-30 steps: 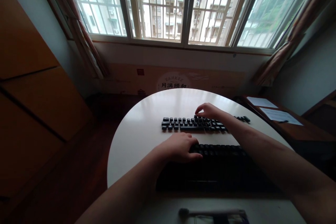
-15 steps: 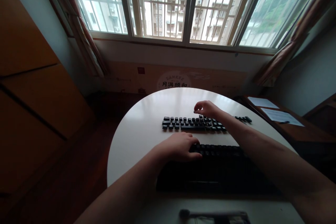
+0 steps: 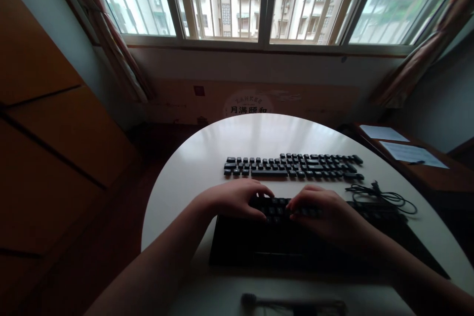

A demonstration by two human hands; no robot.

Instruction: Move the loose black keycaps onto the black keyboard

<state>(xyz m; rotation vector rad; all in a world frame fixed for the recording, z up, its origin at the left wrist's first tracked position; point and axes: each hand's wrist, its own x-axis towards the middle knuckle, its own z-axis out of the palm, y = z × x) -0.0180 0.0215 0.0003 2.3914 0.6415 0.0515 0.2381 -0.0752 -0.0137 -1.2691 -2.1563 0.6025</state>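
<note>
A black keyboard [image 3: 255,252] lies on the white round table, with black keycaps in its far rows and a dark near part. My left hand [image 3: 237,200] rests over its left part, thumb and fingers apart, touching the far edge and the keys. Beside it, my right hand [image 3: 322,207] is at the key rows, thumb and forefinger pinched together on a keycap that the fingers mostly hide. Beyond the keyboard, loose black keycaps [image 3: 270,173] stand in rows on the table, a long space bar among them.
A coiled black cable [image 3: 385,197] lies right of my right hand. At the near table edge is a brush [image 3: 281,302], partly blurred. Papers [image 3: 414,153] and a pen [image 3: 416,162] lie on a brown surface at the right. The white table's [image 3: 166,207] rounded edge faces the window.
My right hand has come back from the loose keycaps to the keyboard with a small dark keycap in its fingertips. My left hand stays on the keyboard. The view has shifted slightly.
</note>
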